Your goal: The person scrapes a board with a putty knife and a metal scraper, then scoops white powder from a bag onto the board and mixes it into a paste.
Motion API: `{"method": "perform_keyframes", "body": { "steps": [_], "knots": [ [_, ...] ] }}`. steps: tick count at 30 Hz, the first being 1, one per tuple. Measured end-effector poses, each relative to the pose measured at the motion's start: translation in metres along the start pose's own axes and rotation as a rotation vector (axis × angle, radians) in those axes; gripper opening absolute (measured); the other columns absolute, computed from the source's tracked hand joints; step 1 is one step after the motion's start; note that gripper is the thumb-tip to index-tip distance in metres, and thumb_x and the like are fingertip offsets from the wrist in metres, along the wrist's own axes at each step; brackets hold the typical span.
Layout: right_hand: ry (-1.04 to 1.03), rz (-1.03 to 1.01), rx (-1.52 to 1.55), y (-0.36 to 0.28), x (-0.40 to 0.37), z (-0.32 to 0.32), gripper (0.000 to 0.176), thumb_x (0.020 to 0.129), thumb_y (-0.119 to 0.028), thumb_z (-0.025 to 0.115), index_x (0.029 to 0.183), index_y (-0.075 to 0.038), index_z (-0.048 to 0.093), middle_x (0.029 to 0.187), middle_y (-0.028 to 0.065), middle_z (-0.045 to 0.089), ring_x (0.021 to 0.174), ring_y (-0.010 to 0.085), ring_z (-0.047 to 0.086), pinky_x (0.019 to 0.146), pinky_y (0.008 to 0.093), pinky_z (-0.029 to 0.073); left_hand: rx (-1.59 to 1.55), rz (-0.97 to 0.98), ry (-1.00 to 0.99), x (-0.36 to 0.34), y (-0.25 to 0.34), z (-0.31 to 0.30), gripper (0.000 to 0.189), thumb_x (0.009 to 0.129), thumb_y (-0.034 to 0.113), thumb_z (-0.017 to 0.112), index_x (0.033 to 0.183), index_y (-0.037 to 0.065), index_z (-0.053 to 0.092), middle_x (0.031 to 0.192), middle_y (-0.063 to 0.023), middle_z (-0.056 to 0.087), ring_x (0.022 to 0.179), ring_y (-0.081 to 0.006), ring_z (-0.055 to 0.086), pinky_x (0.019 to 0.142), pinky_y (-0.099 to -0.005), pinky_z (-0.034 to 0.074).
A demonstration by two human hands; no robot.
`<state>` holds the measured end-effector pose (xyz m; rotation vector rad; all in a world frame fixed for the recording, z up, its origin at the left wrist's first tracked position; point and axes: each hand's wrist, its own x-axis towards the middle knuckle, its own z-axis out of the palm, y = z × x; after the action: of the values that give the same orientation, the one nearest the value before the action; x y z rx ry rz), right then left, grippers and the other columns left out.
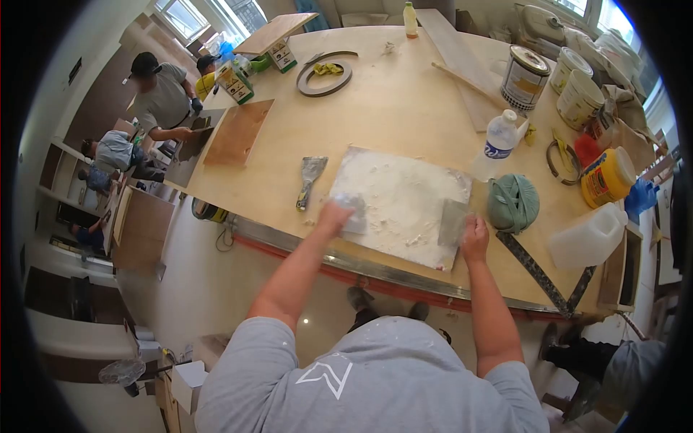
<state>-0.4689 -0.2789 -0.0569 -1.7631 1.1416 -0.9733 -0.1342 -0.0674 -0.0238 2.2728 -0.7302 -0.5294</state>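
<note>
A square board (393,195) covered in white powder and small lumps lies near the front edge of the wooden table (267,191). At the board's left side my left hand (336,216) is closed on a flat scraper (355,214), both blurred. My right hand (474,237) grips a second flat scraper (453,222), its plate over the board's right side. A putty knife (312,180) lies on the table left of the board. To the right sits a ball of green yarn-like material (513,203), with a plastic bottle (499,141) behind it.
A black metal square (533,270), a white jug (589,235) and a yellow tub (608,177) stand or lie at right. Cans (525,76) and buckets (580,99) are farther back. A coil (325,74) lies at the back left. People (160,94) work at left; another person (613,361) is at lower right.
</note>
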Motion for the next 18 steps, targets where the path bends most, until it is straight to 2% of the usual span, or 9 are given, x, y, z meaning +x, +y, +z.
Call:
{"method": "perform_keyframes", "body": {
  "steps": [1, 3, 5, 8, 9, 12, 15, 16, 18],
  "knots": [
    [-0.003, -0.016, 0.011, 0.002, 0.000, 0.001, 0.036, 0.101, -0.029, 0.050, 0.080, 0.001, 0.053, 0.069, 0.0147, 0.054, 0.065, 0.0271, 0.049, 0.063, 0.0384, 0.041, 0.153, 0.113, 0.047, -0.004, -0.001, 0.007, 0.047, 0.078, 0.022, 0.074, 0.116, -0.003, 0.060, 0.104, -0.0189, 0.069, 0.076, -0.0276, 0.068, 0.069, -0.0359, 0.054],
    [0.001, -0.056, 0.030, 0.004, 0.006, -0.005, 0.037, 0.101, -0.029, 0.050, 0.078, 0.001, 0.051, 0.070, 0.0188, 0.055, 0.065, 0.0350, 0.052, 0.063, 0.0415, 0.042, 0.056, 0.028, -0.025, 0.006, 0.000, -0.011, 0.047, 0.078, 0.022, 0.074, 0.115, -0.003, 0.061, 0.105, -0.0204, 0.068, 0.088, -0.0317, 0.067, 0.080, -0.0383, 0.053],
    [0.029, -0.059, 0.024, 0.009, 0.008, -0.006, 0.038, 0.101, -0.029, 0.049, 0.077, 0.000, 0.050, 0.067, 0.0159, 0.051, 0.062, 0.0288, 0.047, 0.062, 0.0390, 0.040, -0.058, -0.124, -0.112, 0.016, 0.007, -0.045, 0.046, 0.078, 0.023, 0.074, 0.115, -0.002, 0.061, 0.105, -0.0211, 0.068, 0.096, -0.0339, 0.066, 0.085, -0.0400, 0.051],
    [0.108, -0.038, -0.006, 0.006, 0.009, 0.000, 0.037, 0.102, -0.029, 0.049, 0.077, 0.000, 0.050, 0.066, 0.0147, 0.049, 0.060, 0.0260, 0.044, 0.061, 0.0377, 0.040, 0.087, -0.040, -0.150, 0.017, 0.005, -0.021, 0.044, 0.077, 0.022, 0.072, 0.114, 0.000, 0.063, 0.102, -0.0200, 0.069, 0.096, -0.0330, 0.066, 0.085, -0.0407, 0.051],
    [0.131, -0.026, -0.019, 0.004, 0.006, 0.003, 0.037, 0.102, -0.029, 0.049, 0.078, 0.000, 0.050, 0.066, 0.0149, 0.049, 0.060, 0.0261, 0.044, 0.061, 0.0377, 0.040, 0.134, 0.031, -0.069, 0.012, 0.003, -0.007, 0.043, 0.077, 0.021, 0.072, 0.113, 0.000, 0.064, 0.101, -0.0198, 0.070, 0.093, -0.0325, 0.067, 0.082, -0.0401, 0.052],
    [0.147, -0.060, -0.050, 0.000, 0.004, 0.001, 0.039, 0.101, -0.030, 0.049, 0.077, 0.001, 0.051, 0.068, 0.0193, 0.054, 0.063, 0.0347, 0.052, 0.061, 0.0415, 0.042, 0.162, 0.199, 0.084, 0.029, -0.024, 0.024, 0.040, 0.076, 0.017, 0.071, 0.111, -0.002, 0.064, 0.097, -0.0207, 0.070, 0.086, -0.0338, 0.069, 0.078, -0.0384, 0.054],
    [0.212, -0.094, -0.099, 0.002, 0.006, 0.007, 0.040, 0.101, -0.030, 0.049, 0.077, 0.001, 0.051, 0.069, 0.0203, 0.054, 0.064, 0.0368, 0.053, 0.061, 0.0422, 0.042, -0.255, -0.042, -0.192, 0.054, -0.052, -0.027, 0.039, 0.077, 0.018, 0.072, 0.109, -0.003, 0.064, 0.100, -0.0230, 0.069, 0.096, -0.0391, 0.066, 0.085, -0.0396, 0.052],
    [0.221, -0.099, -0.129, 0.004, 0.005, 0.009, 0.039, 0.101, -0.030, 0.049, 0.077, 0.001, 0.051, 0.069, 0.0206, 0.055, 0.065, 0.0378, 0.054, 0.061, 0.0427, 0.042, -0.054, -0.150, -0.221, 0.047, -0.038, -0.030, 0.052, 0.077, 0.025, 0.073, 0.117, -0.004, 0.059, 0.116, -0.0277, 0.063, 0.112, -0.0409, 0.059, 0.094, -0.0439, 0.049],
    [0.219, -0.120, -0.192, 0.008, 0.006, 0.011, 0.039, 0.101, -0.030, 0.049, 0.078, 0.001, 0.051, 0.070, 0.0213, 0.056, 0.066, 0.0397, 0.055, 0.061, 0.0437, 0.042, 0.138, 0.017, 0.018, 0.017, 0.000, 0.012, 0.044, 0.077, 0.024, 0.073, 0.110, -0.003, 0.063, 0.106, -0.0258, 0.067, 0.102, -0.0384, 0.064, 0.086, -0.0436, 0.052]
  ]
}}
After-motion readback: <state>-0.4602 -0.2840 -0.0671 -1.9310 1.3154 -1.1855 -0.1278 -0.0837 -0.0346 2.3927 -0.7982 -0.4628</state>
